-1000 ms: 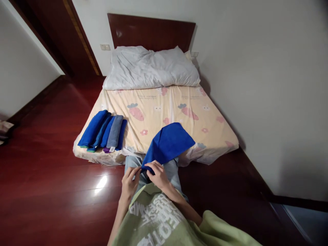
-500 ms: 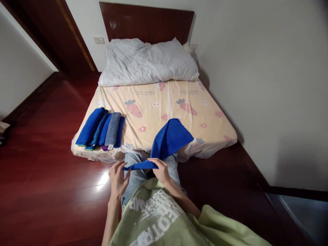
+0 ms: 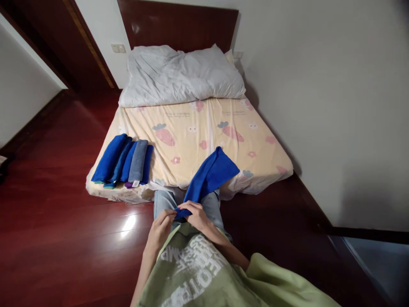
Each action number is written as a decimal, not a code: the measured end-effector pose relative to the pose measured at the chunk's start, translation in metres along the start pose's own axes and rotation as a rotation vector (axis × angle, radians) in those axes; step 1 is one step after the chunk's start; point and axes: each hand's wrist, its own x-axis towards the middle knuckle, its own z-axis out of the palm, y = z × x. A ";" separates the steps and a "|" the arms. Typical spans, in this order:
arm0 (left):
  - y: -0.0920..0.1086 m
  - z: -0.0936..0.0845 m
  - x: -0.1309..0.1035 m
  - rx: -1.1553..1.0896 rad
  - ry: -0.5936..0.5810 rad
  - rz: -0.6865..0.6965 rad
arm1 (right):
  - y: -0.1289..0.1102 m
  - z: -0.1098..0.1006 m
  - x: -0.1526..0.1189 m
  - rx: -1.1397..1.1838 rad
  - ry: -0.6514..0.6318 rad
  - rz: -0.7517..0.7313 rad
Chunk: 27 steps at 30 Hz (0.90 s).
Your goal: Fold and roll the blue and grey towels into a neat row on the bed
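A blue towel (image 3: 213, 172) stretches from the bed's front edge to my lap, its far end lying flat on the sheet and its near end bunched narrow. My left hand (image 3: 163, 225) pinches the near end of the towel at its left. Close beside it, my right hand (image 3: 196, 215) is closed on the same end, fingers laid over the cloth. Part of the fabric between the hands is hidden by my fingers.
Several rolled or folded towels, blue ones (image 3: 109, 158) and a grey one (image 3: 138, 161), lie side by side at the bed's left front corner. The bed (image 3: 179, 147) has a carrot-print sheet, with a bunched grey-white quilt (image 3: 185, 76) against the headboard (image 3: 179, 23).
My left hand has moved right, close to my right hand, gathering the stretched near end. The part of the towel on the bed has narrowed, with its left side folded over.
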 end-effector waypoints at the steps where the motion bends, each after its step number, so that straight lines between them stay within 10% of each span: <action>1: 0.000 -0.002 -0.001 0.004 0.054 -0.021 | 0.001 -0.001 0.000 -0.005 -0.010 -0.007; 8: 0.006 -0.048 -0.012 0.075 0.415 -0.109 | 0.024 -0.020 0.008 -0.147 -0.072 0.046; 15: 0.008 -0.090 -0.020 0.105 0.488 -0.182 | 0.112 -0.060 0.003 -0.406 0.005 0.144; 27: -0.010 -0.101 -0.053 0.036 0.837 -0.293 | 0.166 -0.043 0.007 -0.650 -0.571 0.336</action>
